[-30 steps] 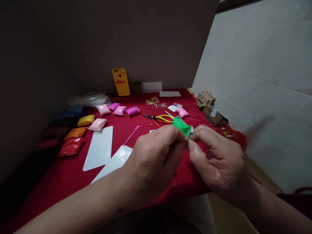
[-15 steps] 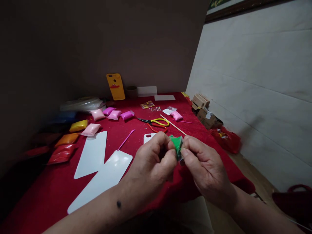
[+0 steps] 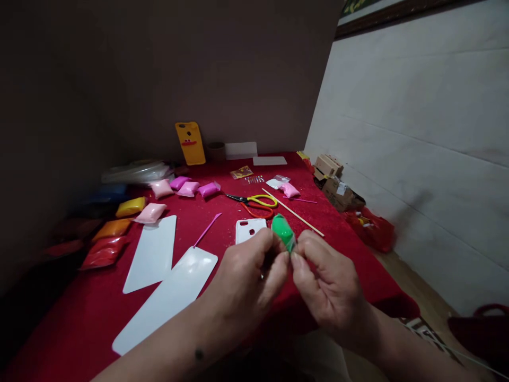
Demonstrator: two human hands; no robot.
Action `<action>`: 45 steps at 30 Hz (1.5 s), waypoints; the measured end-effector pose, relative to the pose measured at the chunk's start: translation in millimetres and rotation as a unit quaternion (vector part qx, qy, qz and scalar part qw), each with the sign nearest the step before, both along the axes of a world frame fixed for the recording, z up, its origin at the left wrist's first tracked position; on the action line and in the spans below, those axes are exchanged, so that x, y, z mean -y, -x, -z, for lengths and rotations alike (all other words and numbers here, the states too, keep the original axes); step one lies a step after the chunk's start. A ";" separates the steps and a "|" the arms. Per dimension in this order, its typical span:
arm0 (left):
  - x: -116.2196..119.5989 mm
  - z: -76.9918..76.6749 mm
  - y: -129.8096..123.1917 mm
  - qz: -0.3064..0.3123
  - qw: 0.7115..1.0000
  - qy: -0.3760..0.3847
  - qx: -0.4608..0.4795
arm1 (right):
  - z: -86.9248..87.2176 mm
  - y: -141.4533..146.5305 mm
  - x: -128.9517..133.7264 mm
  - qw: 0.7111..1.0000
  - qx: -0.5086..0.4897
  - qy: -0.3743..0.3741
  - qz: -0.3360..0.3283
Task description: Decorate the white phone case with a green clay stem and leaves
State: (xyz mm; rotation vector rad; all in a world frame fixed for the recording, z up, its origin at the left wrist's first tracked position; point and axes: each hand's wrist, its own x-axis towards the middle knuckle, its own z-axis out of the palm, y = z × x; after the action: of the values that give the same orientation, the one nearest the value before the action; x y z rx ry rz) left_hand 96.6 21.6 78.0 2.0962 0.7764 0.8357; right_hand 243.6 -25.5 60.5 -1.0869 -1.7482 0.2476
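A small clear packet of green modelling clay (image 3: 282, 229) is held above the table's front edge. My left hand (image 3: 250, 278) pinches its near edge between thumb and forefinger. Close beside it, my right hand (image 3: 332, 281) pinches the same edge, the fingertips of both hands almost touching. Just behind the hands lies a white phone case (image 3: 249, 229), partly hidden by my left hand. Scissors (image 3: 256, 201) with one yellow and one red handle lie beyond it, and a thin wooden stick (image 3: 294, 212) slants to their right.
Two white boards (image 3: 167, 305) overlap at the left on the red cloth (image 3: 222, 297), a pink tool (image 3: 207, 229) by them. Packets of coloured clay (image 3: 150, 213) spread behind. A yellow phone case (image 3: 191, 144) leans on the back wall. Cardboard boxes (image 3: 336, 183) stand right of the table.
The green packet has turned, its rounded body now pointing up and away from me. Both hands have shifted their pinch to its near edge, uncovering more of the white phone case and the stick.
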 end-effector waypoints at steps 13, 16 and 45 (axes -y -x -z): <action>42.2 28.0 2.4 -0.117 0.899 -0.421 -0.028 | 21.8 22.5 33.6 0.977 0.039 -0.144 0.155; 47.4 33.3 3.8 -0.141 0.912 -0.385 -0.021 | 24.3 20.3 39.2 0.975 0.019 -0.154 0.161; 14.0 5.9 12.0 -0.055 0.978 0.173 0.101 | 1.2 -1.4 8.5 0.999 -0.020 0.011 -0.036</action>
State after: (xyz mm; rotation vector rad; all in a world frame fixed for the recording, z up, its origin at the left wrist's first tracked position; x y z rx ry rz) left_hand 84.6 7.6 72.2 1.6463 0.8646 0.8872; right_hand 244.9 -34.0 59.3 -1.0293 -1.7550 0.3327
